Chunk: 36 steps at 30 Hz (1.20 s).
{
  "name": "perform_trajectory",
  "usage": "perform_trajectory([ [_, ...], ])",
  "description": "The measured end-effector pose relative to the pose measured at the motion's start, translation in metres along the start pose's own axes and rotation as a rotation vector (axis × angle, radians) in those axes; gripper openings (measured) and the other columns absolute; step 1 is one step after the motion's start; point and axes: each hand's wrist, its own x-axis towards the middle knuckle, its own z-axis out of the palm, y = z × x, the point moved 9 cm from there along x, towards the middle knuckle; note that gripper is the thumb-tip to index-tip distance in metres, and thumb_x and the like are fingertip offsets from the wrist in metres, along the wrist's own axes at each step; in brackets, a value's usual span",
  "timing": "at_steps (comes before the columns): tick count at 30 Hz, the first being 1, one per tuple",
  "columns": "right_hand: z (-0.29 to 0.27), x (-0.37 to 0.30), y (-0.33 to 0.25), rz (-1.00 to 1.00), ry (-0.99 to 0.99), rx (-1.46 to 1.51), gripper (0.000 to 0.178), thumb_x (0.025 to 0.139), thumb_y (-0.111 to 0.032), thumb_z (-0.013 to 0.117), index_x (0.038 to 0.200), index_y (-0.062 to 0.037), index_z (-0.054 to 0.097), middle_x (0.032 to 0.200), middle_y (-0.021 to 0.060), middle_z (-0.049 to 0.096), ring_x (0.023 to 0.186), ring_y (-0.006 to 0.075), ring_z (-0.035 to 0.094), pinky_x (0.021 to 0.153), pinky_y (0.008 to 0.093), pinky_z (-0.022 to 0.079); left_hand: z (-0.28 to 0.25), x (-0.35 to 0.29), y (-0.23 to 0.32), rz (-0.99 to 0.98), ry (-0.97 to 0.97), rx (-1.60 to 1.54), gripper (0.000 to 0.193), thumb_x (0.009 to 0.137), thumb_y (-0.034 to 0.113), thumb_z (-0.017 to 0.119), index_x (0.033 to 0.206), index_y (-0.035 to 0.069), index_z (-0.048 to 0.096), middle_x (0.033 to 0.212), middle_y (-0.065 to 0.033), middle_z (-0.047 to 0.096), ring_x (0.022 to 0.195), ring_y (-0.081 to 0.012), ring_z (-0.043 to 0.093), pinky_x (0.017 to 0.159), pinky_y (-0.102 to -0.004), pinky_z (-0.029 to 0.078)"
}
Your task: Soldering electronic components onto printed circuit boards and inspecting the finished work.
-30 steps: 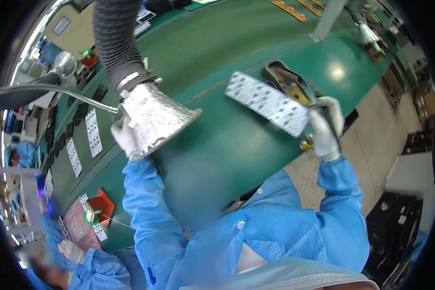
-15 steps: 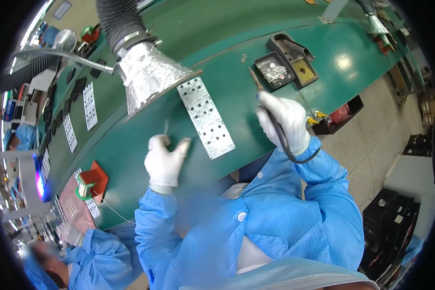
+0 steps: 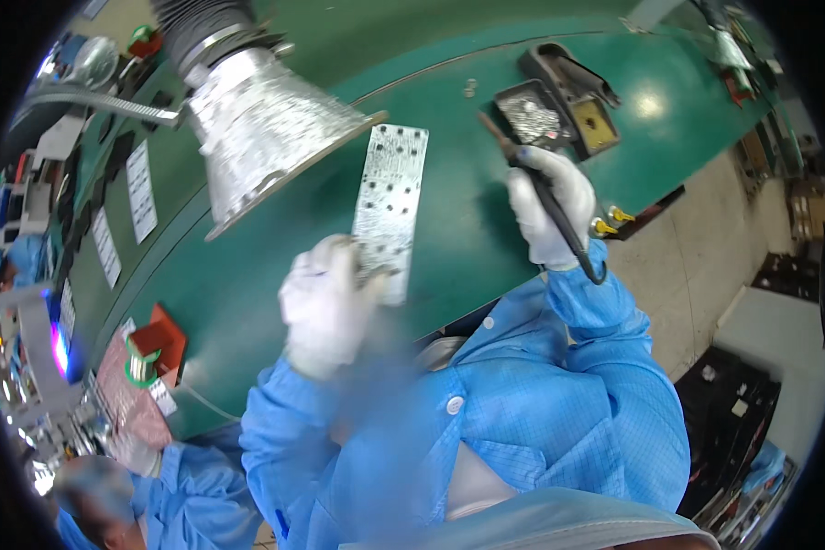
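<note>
A long white circuit board (image 3: 391, 206) with small dark components lies on the green bench. My gloved left hand (image 3: 325, 302) has its fingers and thumb closed at the board's lower left edge, near its close end. In my gloved right hand (image 3: 555, 203) is a soldering iron (image 3: 559, 220), its tip pointing up and left over the bench, apart from the board. The iron's cord curls below the right hand. Beyond that hand stands a dark soldering iron stand (image 3: 559, 69) with a yellow sponge (image 3: 594, 126) and a tray of silvery scraps (image 3: 533, 115).
A foil-wrapped fume hood (image 3: 261, 128) hangs left of the board. Further left are a red stand (image 3: 167, 335) with a solder spool (image 3: 140, 368), more white boards (image 3: 141, 192), and a co-worker's blue sleeve (image 3: 197, 486). Yellow-topped fittings (image 3: 603, 226) sit at the bench's right edge.
My left hand has moved right and taken hold of the board's edge. The board has turned, its near end swinging left. My right hand has shifted slightly up and right with the iron.
</note>
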Motion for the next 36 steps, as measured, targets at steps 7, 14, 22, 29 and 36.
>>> perform_trajectory([
  [7, -0.003, 0.002, -0.006, -0.148, -0.004, -0.061, 0.027, 0.074, -0.002, 0.070, 0.099, -0.0010, 0.060, 0.082, 0.0152, 0.065, 0.067, 0.0265, 0.064, 0.061, 0.0344, 0.050, -0.020, 0.015, -0.033, -0.003, 0.010, -0.047, 0.035, 0.066, 0.004, 0.068, 0.101, 0.006, 0.064, 0.094, -0.0079, 0.066, 0.087, -0.0288, 0.061, 0.080, -0.0387, 0.049],
  [14, 0.008, -0.016, 0.022, 0.338, 0.001, 0.235, 0.024, 0.089, 0.002, 0.060, 0.113, 0.0003, 0.059, 0.104, 0.0074, 0.063, 0.082, 0.0086, 0.057, 0.073, 0.0234, 0.048, -0.022, 0.007, -0.041, 0.043, 0.135, -0.060, 0.023, 0.066, 0.004, 0.068, 0.088, 0.004, 0.060, 0.096, -0.0120, 0.065, 0.086, -0.0299, 0.059, 0.079, -0.0395, 0.048],
  [22, 0.002, -0.011, 0.028, 0.326, 0.066, 0.078, 0.022, 0.086, -0.001, 0.063, 0.107, 0.0031, 0.060, 0.091, 0.0132, 0.066, 0.073, 0.0123, 0.062, 0.067, 0.0247, 0.051, -0.048, -0.003, -0.046, 0.024, 0.348, -0.248, 0.013, 0.093, 0.004, 0.044, 0.087, -0.004, 0.052, 0.102, -0.0204, 0.059, 0.082, -0.0231, 0.064, 0.069, -0.0280, 0.053],
  [29, 0.003, -0.011, 0.027, 0.338, 0.021, 0.061, 0.022, 0.090, -0.002, 0.058, 0.110, 0.0049, 0.059, 0.099, 0.0192, 0.066, 0.079, 0.0177, 0.066, 0.068, 0.0278, 0.054, -0.016, -0.014, -0.077, -0.543, 0.156, -0.768, 0.015, 0.089, 0.006, 0.058, 0.100, -0.002, 0.063, 0.085, -0.0100, 0.067, 0.064, -0.0159, 0.063, 0.057, -0.0280, 0.049],
  [36, 0.005, -0.006, 0.028, 0.296, -0.029, 0.095, 0.021, 0.090, -0.003, 0.059, 0.109, 0.0050, 0.061, 0.098, 0.0187, 0.067, 0.078, 0.0186, 0.067, 0.068, 0.0262, 0.054, -0.014, -0.008, -0.049, -0.221, 0.272, -0.575, 0.016, 0.077, 0.003, 0.070, 0.091, 0.007, 0.064, 0.084, -0.0077, 0.067, 0.067, -0.0261, 0.065, 0.062, -0.0323, 0.051],
])
